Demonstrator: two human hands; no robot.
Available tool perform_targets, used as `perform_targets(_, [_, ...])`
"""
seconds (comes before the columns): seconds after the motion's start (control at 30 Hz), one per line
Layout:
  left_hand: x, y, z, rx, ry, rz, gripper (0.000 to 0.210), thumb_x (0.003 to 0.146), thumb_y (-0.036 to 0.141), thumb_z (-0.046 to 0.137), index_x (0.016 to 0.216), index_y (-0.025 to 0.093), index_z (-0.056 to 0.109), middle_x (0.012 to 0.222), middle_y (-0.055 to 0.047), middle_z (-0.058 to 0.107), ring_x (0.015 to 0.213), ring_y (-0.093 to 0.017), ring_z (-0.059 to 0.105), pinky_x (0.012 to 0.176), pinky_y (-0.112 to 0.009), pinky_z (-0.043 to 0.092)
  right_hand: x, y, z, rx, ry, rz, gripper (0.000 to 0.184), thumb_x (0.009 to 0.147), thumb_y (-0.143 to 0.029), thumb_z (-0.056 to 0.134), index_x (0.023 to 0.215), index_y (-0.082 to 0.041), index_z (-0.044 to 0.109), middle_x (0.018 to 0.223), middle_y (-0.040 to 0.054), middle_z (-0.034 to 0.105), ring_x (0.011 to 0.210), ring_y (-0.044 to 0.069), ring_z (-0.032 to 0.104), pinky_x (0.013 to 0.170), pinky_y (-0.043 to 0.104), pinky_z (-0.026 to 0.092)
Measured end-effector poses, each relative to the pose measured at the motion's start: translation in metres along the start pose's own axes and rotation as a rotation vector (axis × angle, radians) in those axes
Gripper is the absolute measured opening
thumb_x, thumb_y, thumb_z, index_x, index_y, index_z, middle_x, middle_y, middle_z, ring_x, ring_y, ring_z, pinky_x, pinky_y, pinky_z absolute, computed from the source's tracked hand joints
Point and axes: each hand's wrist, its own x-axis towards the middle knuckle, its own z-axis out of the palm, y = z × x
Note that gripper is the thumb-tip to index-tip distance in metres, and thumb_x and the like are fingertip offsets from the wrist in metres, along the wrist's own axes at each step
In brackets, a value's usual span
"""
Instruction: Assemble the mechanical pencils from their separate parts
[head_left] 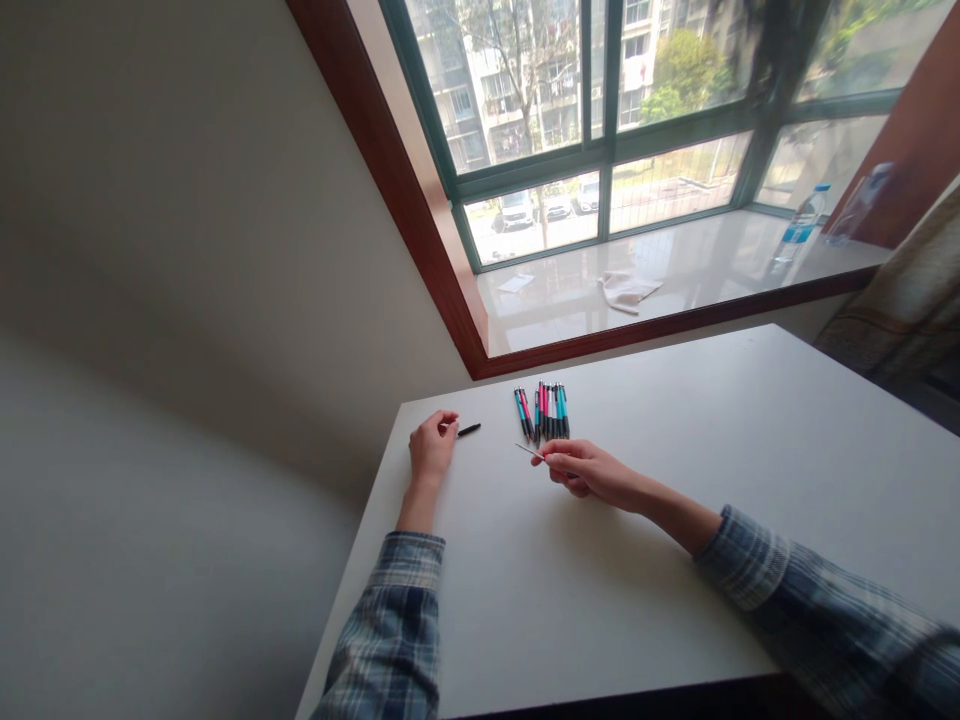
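Observation:
My left hand (pixel 433 446) rests near the table's left edge, its fingers curled closed around one end of a short black pen part (pixel 469 430). Toward the middle, my right hand (pixel 581 467) pinches a thin, pale pen refill (pixel 529 452) that points left; a bit of pink shows at the fingertips. Just beyond the right hand lie several click pens (pixel 553 410) side by side, in pink, teal, white and black. A smaller group of pens (pixel 523 413) lies at their left. My fingers partly hide both held pieces.
The white table (pixel 675 590) has its left edge by a pale wall (pixel 225 350). Behind it is a window sill (pixel 547 310) with a crumpled cloth (pixel 628 291), a white paper (pixel 516 284) and a blue-labelled water bottle (pixel 802 225). A curtain (pixel 892 290) hangs at right.

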Motion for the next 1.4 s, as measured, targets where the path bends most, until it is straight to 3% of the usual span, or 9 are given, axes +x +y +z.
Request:
perform_targets(0.13, [-0.002, -0.002, -0.007, -0.008, 0.046, -0.006, 0.022, 0.087, 0.034, 0.064, 0.102, 0.024, 0.074, 0.098, -0.003, 0.076, 0.078, -0.018, 0.065, 0.079, -0.029, 0.051, 0.000, 0.000, 0.000, -0.003, 0.006, -0.001, 0.042, 0.091, -0.053, 0.069, 0.109, -0.016, 0.068, 0.072, -0.0052, 0.039, 0.055, 0.007, 0.022, 0.051, 0.025, 0.013])
perform_targets(0.23, [-0.008, -0.001, -0.014, 0.066, 0.084, -0.016, 0.021, 0.087, 0.041, 0.064, 0.091, 0.024, 0.075, 0.083, -0.002, 0.070, 0.073, -0.019, 0.061, 0.073, -0.029, 0.047, 0.000, -0.001, 0.001, 0.000, 0.002, -0.003, 0.040, 0.092, -0.052, 0.069, 0.109, -0.015, 0.068, 0.072, -0.0055, 0.038, 0.055, 0.006, 0.022, 0.052, 0.025, 0.012])
perform_targets(0.4, [-0.020, 0.006, -0.016, 0.173, -0.022, -0.010, 0.020, 0.082, 0.045, 0.069, 0.086, 0.026, 0.077, 0.072, 0.000, 0.062, 0.069, -0.019, 0.059, 0.066, -0.030, 0.041, -0.001, -0.001, 0.002, -0.013, 0.006, -0.005, 0.042, 0.092, -0.053, 0.069, 0.110, -0.015, 0.068, 0.072, -0.0055, 0.038, 0.055, 0.007, 0.023, 0.051, 0.025, 0.013])
perform_targets(1.0, [-0.025, 0.026, -0.003, 0.319, -0.020, -0.115, 0.017, 0.085, 0.041, 0.061, 0.080, 0.025, 0.067, 0.080, -0.003, 0.073, 0.081, -0.025, 0.067, 0.071, -0.031, 0.040, 0.000, 0.001, 0.000, 0.025, 0.035, 0.004, 0.038, 0.094, -0.050, 0.069, 0.108, -0.015, 0.069, 0.074, -0.0048, 0.040, 0.054, 0.004, 0.024, 0.051, 0.024, 0.013])
perform_targets(1.4, [-0.025, 0.028, -0.009, 0.288, -0.019, -0.112, 0.018, 0.085, 0.043, 0.062, 0.082, 0.025, 0.064, 0.073, -0.001, 0.068, 0.074, -0.023, 0.063, 0.068, -0.030, 0.037, 0.001, 0.002, -0.002, 0.029, 0.044, -0.003, 0.038, 0.093, -0.051, 0.069, 0.107, -0.016, 0.069, 0.072, -0.0053, 0.041, 0.053, 0.005, 0.023, 0.051, 0.024, 0.014])
